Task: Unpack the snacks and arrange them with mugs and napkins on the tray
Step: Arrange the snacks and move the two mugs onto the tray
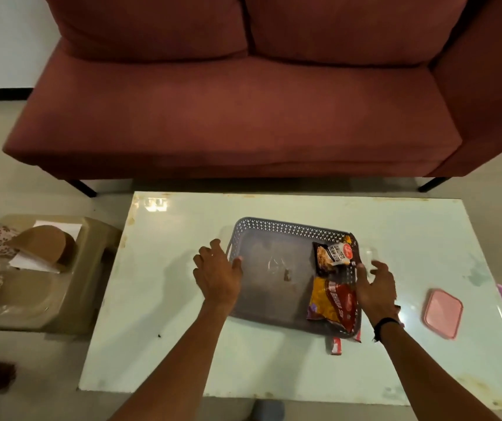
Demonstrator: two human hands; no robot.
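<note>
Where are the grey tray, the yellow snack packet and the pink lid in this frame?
grey tray (277, 227): head view, on its perforated far wall.
yellow snack packet (324, 299): head view, on the yellow face of the packet, lying in the tray.
pink lid (442, 314): head view, on the middle of its top.

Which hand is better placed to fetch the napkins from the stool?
Left. The left hand is on the tray side nearer the beige plastic stool holding the white paper napkins; right hand is farther.
</note>
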